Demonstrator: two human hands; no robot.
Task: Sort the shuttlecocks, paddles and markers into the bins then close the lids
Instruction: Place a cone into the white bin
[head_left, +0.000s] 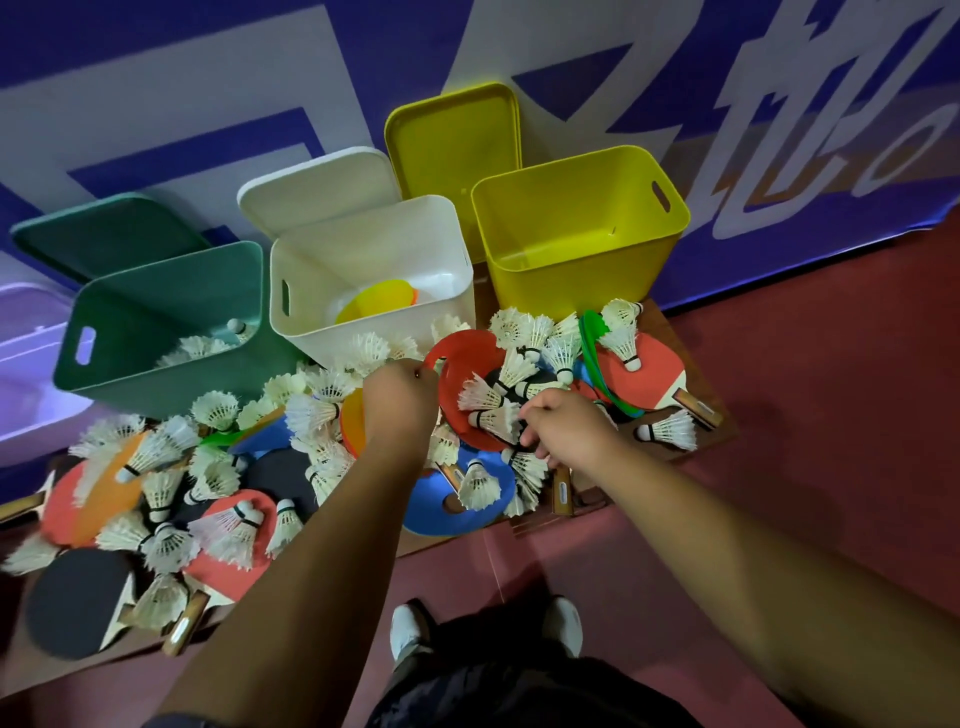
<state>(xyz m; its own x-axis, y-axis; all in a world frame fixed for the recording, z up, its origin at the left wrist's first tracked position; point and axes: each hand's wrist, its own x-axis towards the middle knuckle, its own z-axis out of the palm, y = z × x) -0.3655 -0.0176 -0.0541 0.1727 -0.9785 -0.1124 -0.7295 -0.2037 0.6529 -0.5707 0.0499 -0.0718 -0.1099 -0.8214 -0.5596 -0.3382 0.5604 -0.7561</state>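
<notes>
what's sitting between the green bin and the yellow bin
In the head view, the white bin stands between the green bin and the yellow bin, open, with yellow and orange markers inside.

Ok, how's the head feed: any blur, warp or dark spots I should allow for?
Head view: wide-angle warp bends the blue-and-white wall banner; scattered white feather shuttlecocks are soft at the lower left; dim light shades both forearms; the yellow plastic bin is sharp.
</notes>
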